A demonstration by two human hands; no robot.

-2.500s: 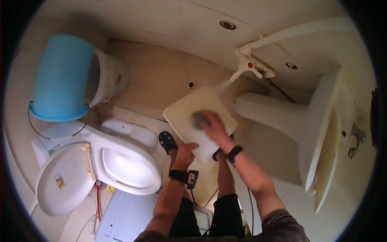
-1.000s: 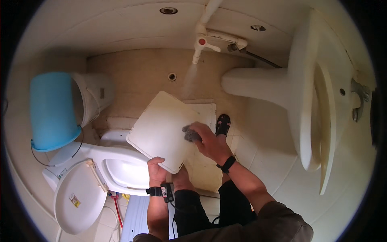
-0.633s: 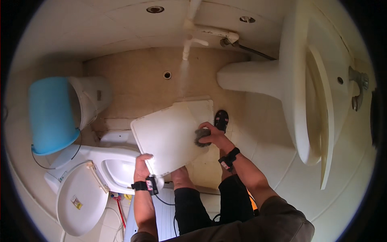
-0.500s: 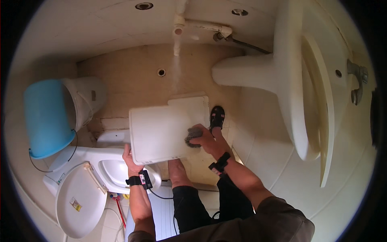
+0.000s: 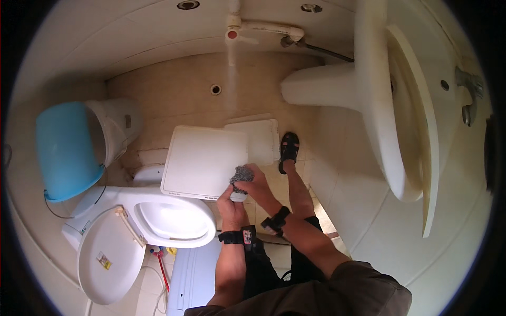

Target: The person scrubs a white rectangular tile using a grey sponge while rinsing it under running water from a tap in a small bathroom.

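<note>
I hold a white square panel with rounded corners by its near edge, toward its right corner, in my left hand. My right hand grips a grey mesh scouring pad against the panel's lower right part, right beside my left fingers. A second white panel shows behind the first, its left part hidden. Beyond them a white tap with a red cap lets out a pale spray of water onto the tiles.
A toilet with its round lid stands at lower left, below a blue bucket beside a white one. A pedestal sink takes up the right. A floor drain and my sandalled foot also show.
The panel has turned and is now squarer to me. My left hand has moved from its left corner to near the right one, and the pad has moved slightly leftward, beside it.
</note>
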